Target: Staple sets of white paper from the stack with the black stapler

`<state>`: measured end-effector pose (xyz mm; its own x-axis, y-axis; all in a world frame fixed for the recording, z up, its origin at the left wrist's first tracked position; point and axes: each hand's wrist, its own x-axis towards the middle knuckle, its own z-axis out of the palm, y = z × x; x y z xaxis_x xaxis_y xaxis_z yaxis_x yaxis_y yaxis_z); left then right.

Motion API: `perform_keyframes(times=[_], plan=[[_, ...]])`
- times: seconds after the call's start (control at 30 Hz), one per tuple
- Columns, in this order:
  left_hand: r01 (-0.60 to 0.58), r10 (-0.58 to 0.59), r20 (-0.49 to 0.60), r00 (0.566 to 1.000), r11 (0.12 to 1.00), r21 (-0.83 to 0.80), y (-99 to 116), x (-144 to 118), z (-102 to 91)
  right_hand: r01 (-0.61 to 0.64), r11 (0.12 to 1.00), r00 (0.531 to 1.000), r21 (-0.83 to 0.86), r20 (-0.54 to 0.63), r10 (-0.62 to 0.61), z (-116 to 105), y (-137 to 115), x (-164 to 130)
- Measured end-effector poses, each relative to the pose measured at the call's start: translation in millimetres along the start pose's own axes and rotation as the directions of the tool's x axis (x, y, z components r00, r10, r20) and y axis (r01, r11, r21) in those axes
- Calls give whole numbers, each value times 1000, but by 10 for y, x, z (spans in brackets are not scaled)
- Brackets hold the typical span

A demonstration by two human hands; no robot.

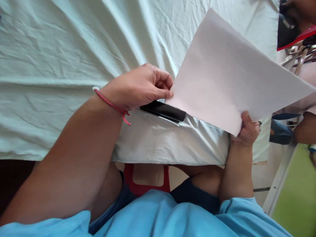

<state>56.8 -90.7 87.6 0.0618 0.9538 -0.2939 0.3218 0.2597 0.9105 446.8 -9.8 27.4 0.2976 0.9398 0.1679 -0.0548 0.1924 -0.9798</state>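
Observation:
A plain white sheet of paper (229, 69) is held tilted above the cloth-covered table. My left hand (145, 84), with a red string bracelet at its wrist, pinches the sheet's left corner between thumb and fingers. At the lower right edge, my right hand (248, 130) grips the paper, its thumb on top and the other fingers partly hidden. A black, glossy, flat object (164, 111) lies on the cloth just below my left hand, partly covered by that hand and the paper; its kind is unclear.
A wrinkled pale green cloth (61, 49) covers the table, whose front edge is close to my body. Below it is a red stool (146, 189) between my legs. Other people's limbs (306, 128) and a green surface (293, 187) appear at the right.

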Motion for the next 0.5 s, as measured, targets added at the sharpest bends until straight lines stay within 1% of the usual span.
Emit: perform_keyframes(times=[0.1, 0.2, 0.3, 0.4, 0.5], plan=[[39, -37, -26, 999, 998, 44, 16, 29, 31, -9, 998, 1000, -64, -9, 8, 33, -17, -34], [94, -84, -95, 992, 990, 104, 100, 26, 84, -42, 992, 999, -115, -32, 38, 77, -33, -69], [122, -111, -131, 985, 990, 73, 161, 17, 124, -65, 990, 998, -128, -26, 62, 97, -31, -70], [91, -89, -105, 991, 996, 12, 121, 40, 122, -55, 992, 998, -112, -39, 51, 85, -16, -37], [49, -48, -50, 998, 999, 20, 35, 70, 92, -45, 994, 998, -99, -58, 40, 64, -2, -2]])
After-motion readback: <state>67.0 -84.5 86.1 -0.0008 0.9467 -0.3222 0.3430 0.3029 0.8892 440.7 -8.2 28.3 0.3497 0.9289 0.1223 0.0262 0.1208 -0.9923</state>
